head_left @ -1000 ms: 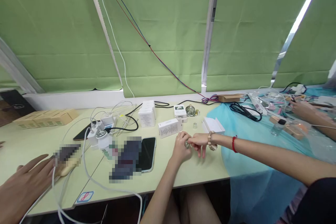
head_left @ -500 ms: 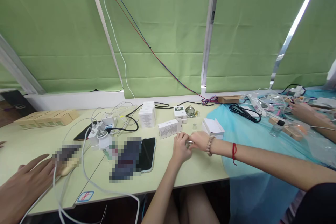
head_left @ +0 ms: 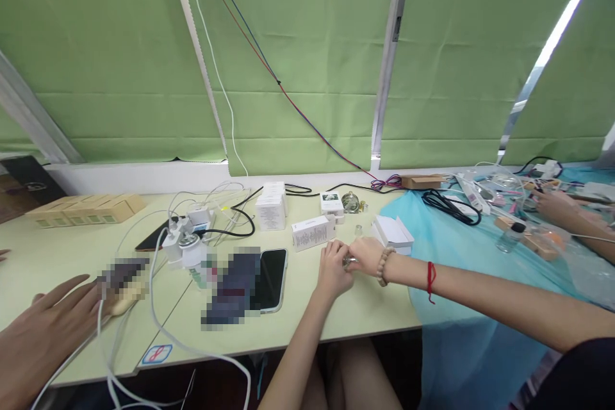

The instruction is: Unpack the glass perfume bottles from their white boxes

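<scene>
Your left hand and right hand meet over the pale green worktop, fingertips pinched from both sides on a small clear glass object — it looks like a tiny bottle, though it is too small to tell for sure. Each hand has a closed grip on it, the left curled around its near end, the right holding its other end. The object sits between your hands just above the worktop's surface, near the front edge and just in front of a white carton lying on its side.

A bead bracelet circles your right wrist, and a red string sits further up that forearm. Just beyond your right hand lies an open white box, at the edge of a light blue plastic sheet. A small clear cap stands between the carton and that box. Behind them are a round glass bottle and a small printed box.

To your left a dark phone lies flat, with white chargers and cables beyond it — well apart from your hands. Another person's hand rests at the far left, and a third person's hand works at the far right.
</scene>
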`<state>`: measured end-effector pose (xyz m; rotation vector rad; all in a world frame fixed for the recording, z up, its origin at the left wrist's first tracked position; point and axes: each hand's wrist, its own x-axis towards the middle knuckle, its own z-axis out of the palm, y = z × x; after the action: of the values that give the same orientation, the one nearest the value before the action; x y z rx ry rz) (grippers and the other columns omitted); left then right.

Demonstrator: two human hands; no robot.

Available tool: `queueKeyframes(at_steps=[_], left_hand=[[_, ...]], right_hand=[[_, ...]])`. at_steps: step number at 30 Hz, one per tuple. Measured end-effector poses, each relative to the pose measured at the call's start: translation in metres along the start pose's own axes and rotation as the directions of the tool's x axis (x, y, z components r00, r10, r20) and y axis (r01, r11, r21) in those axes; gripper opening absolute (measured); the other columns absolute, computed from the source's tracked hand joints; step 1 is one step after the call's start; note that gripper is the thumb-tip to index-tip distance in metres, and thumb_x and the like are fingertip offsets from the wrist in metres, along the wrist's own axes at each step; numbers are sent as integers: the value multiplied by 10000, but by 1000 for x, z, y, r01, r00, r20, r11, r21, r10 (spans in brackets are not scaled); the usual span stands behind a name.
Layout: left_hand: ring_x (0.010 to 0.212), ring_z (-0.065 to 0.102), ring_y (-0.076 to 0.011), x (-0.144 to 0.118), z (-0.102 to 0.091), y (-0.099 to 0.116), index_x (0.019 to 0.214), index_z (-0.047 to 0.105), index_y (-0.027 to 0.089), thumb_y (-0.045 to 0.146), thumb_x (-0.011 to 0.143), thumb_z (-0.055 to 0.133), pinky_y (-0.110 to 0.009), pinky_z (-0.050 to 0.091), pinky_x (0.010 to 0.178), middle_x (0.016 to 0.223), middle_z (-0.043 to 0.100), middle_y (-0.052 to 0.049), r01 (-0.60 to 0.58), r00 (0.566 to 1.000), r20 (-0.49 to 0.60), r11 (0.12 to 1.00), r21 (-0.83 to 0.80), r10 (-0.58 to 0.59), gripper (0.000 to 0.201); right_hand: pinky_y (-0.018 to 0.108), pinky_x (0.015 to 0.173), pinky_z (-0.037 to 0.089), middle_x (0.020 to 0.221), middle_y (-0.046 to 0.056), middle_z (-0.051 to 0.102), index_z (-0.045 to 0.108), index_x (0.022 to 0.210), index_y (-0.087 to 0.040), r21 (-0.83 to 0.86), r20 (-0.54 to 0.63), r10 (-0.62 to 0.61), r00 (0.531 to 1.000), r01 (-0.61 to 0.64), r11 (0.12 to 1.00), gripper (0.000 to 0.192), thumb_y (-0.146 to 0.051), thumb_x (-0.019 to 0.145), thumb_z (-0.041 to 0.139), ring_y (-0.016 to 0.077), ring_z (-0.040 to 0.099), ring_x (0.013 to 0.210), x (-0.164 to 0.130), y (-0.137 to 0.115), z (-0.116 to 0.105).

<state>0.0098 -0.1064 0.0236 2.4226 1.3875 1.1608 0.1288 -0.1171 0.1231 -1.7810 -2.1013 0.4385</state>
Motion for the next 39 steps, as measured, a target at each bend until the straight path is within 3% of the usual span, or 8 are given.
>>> queueKeyframes(at_steps=[3,8,12,19,24,27,31,39], left_hand=[[832,461,-186,3,-3,-3,773,504,204,30,589,479,-321,371,711,858,534,-34,-43,998,35,999,-21,44,255],[828,472,-188,12,-6,-15,754,521,199,66,597,505,-325,387,732,856,544,-41,-147,983,99,986,-79,154,207],[816,471,-191,15,-5,-19,753,520,200,92,615,510,-326,390,723,854,542,-46,-96,992,70,990,-100,103,175],[837,462,-199,14,-3,-16,756,506,200,137,653,533,-341,388,746,875,539,-53,-94,993,69,995,-43,97,123],[834,474,-190,14,-6,-11,732,498,214,91,611,522,-330,383,737,867,541,-38,-98,991,98,995,15,96,174],[865,486,-194,15,-11,-9,749,500,233,92,645,507,-327,378,758,897,556,-23,-66,987,145,998,2,65,175],[882,487,-191,17,-12,-11,768,506,228,108,656,501,-324,380,790,896,553,-27,-68,981,177,996,-53,77,165],[860,484,-188,19,-6,-16,786,533,209,103,613,492,-322,395,784,875,540,-41,-129,973,177,987,-101,145,207]], right_hand=[[277,591,451,524,76,556,420,436,-174,-101,376,-18,926,61,993,460,-454,757,593,189,606,644,4,9,2],[217,401,417,474,2,486,446,538,-171,206,567,68,821,-221,953,426,-472,839,443,109,485,410,16,25,15],[204,426,439,553,16,564,532,589,-151,264,516,-21,856,-136,955,380,-428,841,468,112,540,460,20,26,15],[304,659,475,785,122,676,643,698,-155,-373,306,-208,929,318,872,155,-279,789,626,252,642,783,12,9,0],[283,535,478,616,93,621,542,569,-142,42,490,-54,870,38,998,408,-459,825,518,187,611,558,17,18,3],[255,478,472,535,33,563,512,584,-146,339,610,-27,792,-231,912,401,-461,830,494,156,579,490,19,28,6],[233,524,475,462,-1,528,475,569,-164,437,569,-32,822,-269,858,346,-389,829,505,145,584,503,16,34,12],[217,553,388,432,2,530,544,540,-155,23,329,-281,902,289,957,352,-273,864,467,117,518,481,10,35,11]])
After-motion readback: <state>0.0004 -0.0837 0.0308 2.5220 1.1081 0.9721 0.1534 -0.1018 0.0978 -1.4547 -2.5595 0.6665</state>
